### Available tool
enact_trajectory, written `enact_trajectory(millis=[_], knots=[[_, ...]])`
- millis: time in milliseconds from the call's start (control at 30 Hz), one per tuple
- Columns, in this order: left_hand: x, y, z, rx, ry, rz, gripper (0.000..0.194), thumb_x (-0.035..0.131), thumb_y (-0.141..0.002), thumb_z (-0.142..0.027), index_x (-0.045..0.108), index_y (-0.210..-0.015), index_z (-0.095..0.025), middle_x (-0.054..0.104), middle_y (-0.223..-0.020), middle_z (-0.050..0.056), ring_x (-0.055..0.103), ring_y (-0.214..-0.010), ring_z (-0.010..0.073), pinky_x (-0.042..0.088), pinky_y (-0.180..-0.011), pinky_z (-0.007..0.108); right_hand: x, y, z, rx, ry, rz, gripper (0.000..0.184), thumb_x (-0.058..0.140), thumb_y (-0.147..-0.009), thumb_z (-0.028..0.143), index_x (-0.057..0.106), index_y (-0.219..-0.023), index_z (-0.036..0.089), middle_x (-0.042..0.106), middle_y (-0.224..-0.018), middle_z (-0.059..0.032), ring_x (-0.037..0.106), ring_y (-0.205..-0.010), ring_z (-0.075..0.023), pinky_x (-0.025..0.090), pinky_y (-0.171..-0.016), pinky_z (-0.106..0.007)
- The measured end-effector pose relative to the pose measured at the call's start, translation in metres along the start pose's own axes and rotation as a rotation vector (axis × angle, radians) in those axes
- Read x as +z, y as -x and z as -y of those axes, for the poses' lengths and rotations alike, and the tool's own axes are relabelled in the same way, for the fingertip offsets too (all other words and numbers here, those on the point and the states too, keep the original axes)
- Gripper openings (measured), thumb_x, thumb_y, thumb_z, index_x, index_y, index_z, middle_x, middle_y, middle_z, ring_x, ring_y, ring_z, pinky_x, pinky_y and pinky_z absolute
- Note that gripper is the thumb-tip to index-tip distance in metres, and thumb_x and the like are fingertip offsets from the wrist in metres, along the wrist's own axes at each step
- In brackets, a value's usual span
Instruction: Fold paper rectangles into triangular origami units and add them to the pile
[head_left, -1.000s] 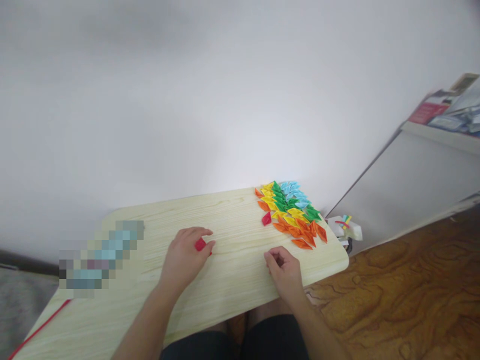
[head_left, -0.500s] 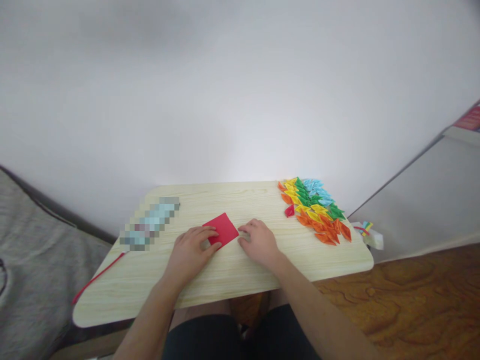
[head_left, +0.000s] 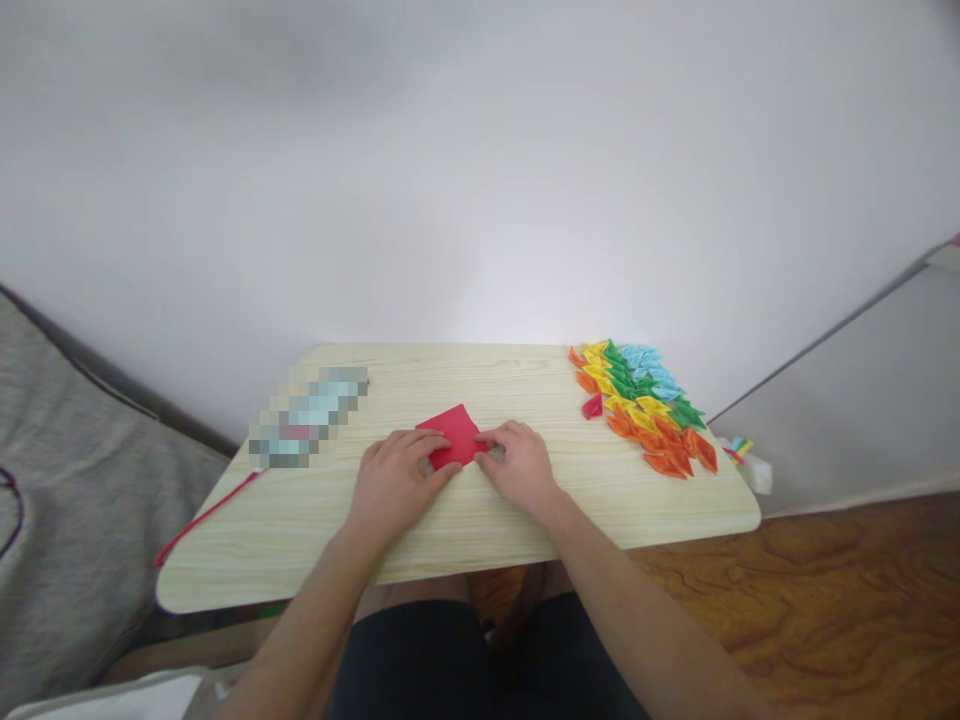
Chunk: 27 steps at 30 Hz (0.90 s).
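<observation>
A square of red paper (head_left: 459, 428) lies tilted on the light wood-grain table, one corner towards the wall. My left hand (head_left: 397, 480) rests over its left side, fingertips and thumb holding it against the tabletop. At the right corner, my right hand (head_left: 517, 462) pinches the paper between thumb and fingers. Whether that corner is lifted or folded is too small to make out. To the right lies a small folded red paper piece (head_left: 592, 406), apart from both hands.
Folded orange paper pieces (head_left: 667, 445), with several yellow, green and light blue ones, cover the table's right end. A blurred-out flat object (head_left: 311, 415) with a red strap (head_left: 206, 517) lies at the left. The white wall (head_left: 465, 200) stands behind the table (head_left: 480, 545).
My right hand has come onto the right corner of the red paper and closed on it. My left hand stays on the paper's left side. The view has shifted slightly.
</observation>
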<state>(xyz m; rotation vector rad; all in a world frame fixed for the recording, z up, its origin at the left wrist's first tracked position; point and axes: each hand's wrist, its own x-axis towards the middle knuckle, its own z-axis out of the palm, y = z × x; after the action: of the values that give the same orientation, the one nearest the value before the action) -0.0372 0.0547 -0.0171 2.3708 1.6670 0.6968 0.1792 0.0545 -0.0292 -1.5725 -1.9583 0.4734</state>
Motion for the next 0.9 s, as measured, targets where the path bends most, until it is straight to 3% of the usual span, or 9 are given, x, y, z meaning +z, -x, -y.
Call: enact_trajectory(millis=[633,900], knots=[[0.005,-0.001,0.000,-0.062,0.068,-0.028,0.024,0.064,-0.097,-0.045,0.084,-0.096,-0.033,0.080,-0.118,-0.001,0.066,-0.114,0.0275,0.047,-0.106,0.047,-0.011,-0.001,-0.009,-0.207,0.022,0.081,0.026,0.063,-0.103,0.038,0.079,-0.120,0.026,0.070,-0.107,-0.0069,0.065,-0.101,-0.0213,0.050,-0.092,-0.034],[0.003,-0.003,0.002,-0.080,0.105,-0.019,0.032,0.070,-0.090,-0.058,0.084,-0.099,-0.031,0.081,-0.115,0.001,0.067,-0.115,0.0276,0.049,-0.107,0.044,-0.011,-0.004,-0.010,-0.203,-0.005,0.081,0.025,0.062,-0.104,0.039,0.080,-0.115,0.026,0.071,-0.101,-0.0045,0.066,-0.095,-0.0187,0.050,-0.087,-0.031]])
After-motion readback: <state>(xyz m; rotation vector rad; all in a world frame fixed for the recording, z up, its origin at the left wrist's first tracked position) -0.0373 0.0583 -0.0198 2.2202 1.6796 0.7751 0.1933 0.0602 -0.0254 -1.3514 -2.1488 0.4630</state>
